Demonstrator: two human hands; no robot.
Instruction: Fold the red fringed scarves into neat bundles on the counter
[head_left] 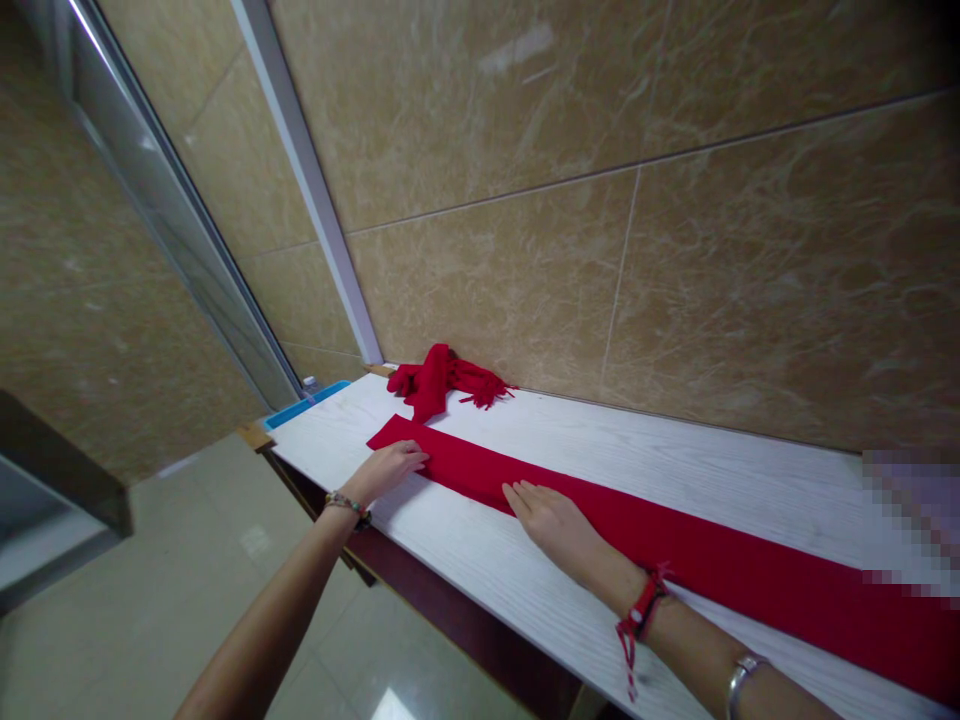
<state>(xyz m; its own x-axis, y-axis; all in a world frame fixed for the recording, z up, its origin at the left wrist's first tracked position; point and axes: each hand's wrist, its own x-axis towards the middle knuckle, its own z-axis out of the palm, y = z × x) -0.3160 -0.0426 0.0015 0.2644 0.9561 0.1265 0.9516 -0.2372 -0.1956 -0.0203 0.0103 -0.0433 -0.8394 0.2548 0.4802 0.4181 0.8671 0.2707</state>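
Observation:
A long red scarf (637, 520), flat and narrow, stretches along the white tabletop from the left end to the right edge of the view. My left hand (390, 468) rests at its near edge close to the left end, fingers loosely extended over the cloth. Further right, my right hand (551, 520) lies palm down with its fingers stretched out on the near edge of the same cloth. Both thumbs are hard to make out. Behind the strip's left end lies a crumpled red fringed scarf (431, 383), touched by neither hand.
The white table (465, 540) stands against a tan marble-tiled wall (495, 280). A blue tray (304, 403) and a small clear bottle (310, 385) are beyond its left end. Shiny floor tiles (225, 570) lie below left. Part of the right side is pixelated.

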